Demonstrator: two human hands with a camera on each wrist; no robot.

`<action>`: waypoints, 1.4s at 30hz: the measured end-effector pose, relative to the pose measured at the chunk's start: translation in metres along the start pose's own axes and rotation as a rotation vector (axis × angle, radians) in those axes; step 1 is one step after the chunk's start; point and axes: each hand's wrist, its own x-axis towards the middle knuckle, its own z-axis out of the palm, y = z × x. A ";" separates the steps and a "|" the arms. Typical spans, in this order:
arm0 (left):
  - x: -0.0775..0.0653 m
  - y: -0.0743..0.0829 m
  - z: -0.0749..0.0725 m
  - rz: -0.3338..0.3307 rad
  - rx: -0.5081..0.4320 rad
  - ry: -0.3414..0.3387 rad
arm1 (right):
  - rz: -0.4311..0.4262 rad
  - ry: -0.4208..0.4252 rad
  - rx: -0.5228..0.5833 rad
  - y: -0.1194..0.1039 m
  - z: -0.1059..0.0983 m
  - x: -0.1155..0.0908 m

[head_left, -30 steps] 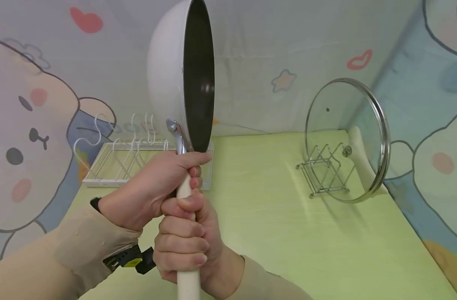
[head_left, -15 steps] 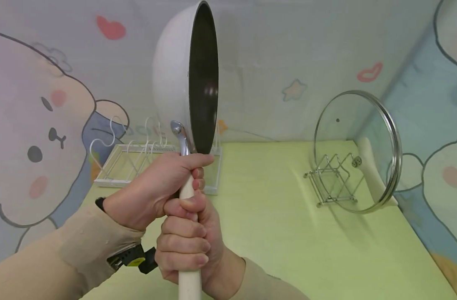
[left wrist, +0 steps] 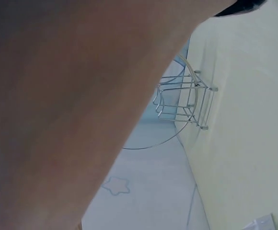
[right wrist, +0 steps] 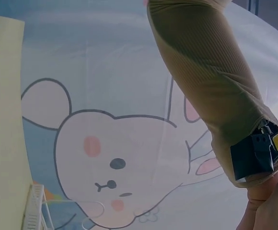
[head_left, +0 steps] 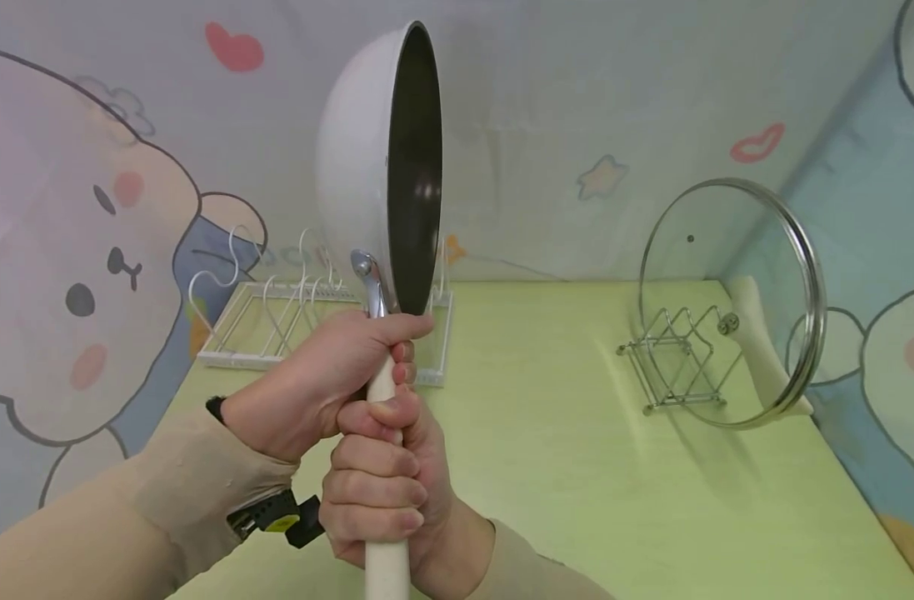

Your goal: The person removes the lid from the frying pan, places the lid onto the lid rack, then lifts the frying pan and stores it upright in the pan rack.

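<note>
A white frying pan [head_left: 355, 158] with a dark inside stands upright in the air, its opening turned to the right. Both hands hold its cream handle [head_left: 387, 571], one above the other. My left hand [head_left: 329, 367] grips the upper part just below the metal bracket, its thumb lying across towards the right. Lower down, the fingers of my right hand [head_left: 382, 483] are curled round the handle. In the left wrist view a blurred forearm or hand [left wrist: 72, 105] covers much of the picture. The right wrist view shows the left sleeve [right wrist: 211, 86] and little of the hands.
Behind the pan a white wire rack [head_left: 254, 361] lies at the table's back left. On the right a glass lid [head_left: 812, 308] stands upright in a small metal rack [head_left: 685, 400], with a cream object [head_left: 756, 342] behind it. Printed cloth walls surround the green table [head_left: 561, 467].
Everything in the head view has shifted somewhat to the right, and the pan's top now shows whole. Both hands keep the same hold on the handle.
</note>
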 end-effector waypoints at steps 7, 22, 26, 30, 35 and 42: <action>0.009 -0.009 0.001 -0.011 -0.005 0.000 | -0.012 0.016 0.029 -0.001 -0.007 -0.007; 0.026 -0.028 0.008 -0.018 0.048 0.044 | -0.026 -0.011 0.073 -0.005 -0.024 -0.023; 0.032 -0.033 0.014 -0.031 0.063 0.056 | -0.017 -0.049 0.091 -0.010 -0.029 -0.029; 0.038 -0.038 0.018 -0.058 0.072 0.068 | -0.012 -0.077 0.108 -0.014 -0.035 -0.035; 0.044 -0.047 0.018 -0.076 0.093 0.064 | -0.020 -0.088 0.133 -0.016 -0.043 -0.042; 0.054 -0.059 0.021 -0.019 0.123 0.091 | -0.023 -0.108 0.150 -0.019 -0.057 -0.051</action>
